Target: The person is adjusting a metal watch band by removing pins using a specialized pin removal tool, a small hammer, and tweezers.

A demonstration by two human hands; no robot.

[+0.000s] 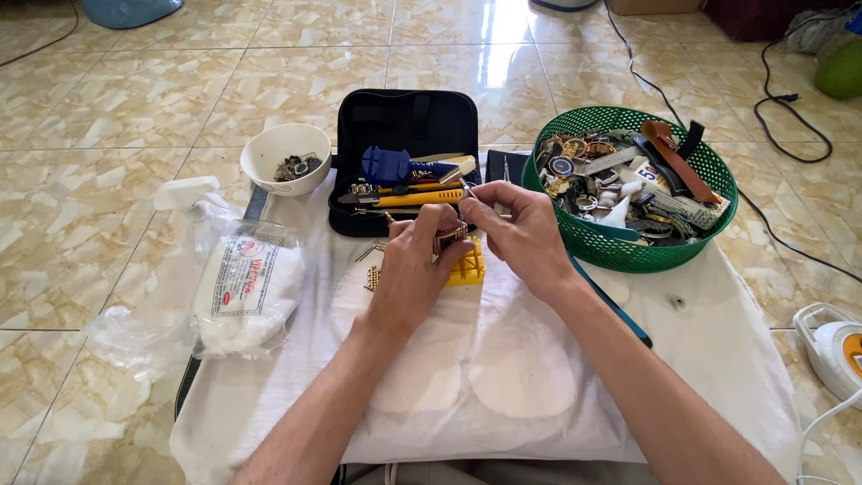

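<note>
My left hand (415,260) grips a metal watch band (452,235) just above a small yellow block (468,266) on the white cloth (503,359). My right hand (516,229) pinches a thin metal tool (469,190) whose tip points at the band. Both hands meet over the cloth, in front of an open black tool case (404,121) that holds a blue tool (392,165) and yellow-handled tools (417,198). A few loose gold links (372,278) lie beside my left hand.
A green mesh basket (620,251) of watches and straps stands at the right. A white bowl (278,144) with small parts sits at the left, near a plastic bag (242,287) of white material. A blue-handled tool (620,310) lies under my right wrist. Cables cross the tiled floor (135,90).
</note>
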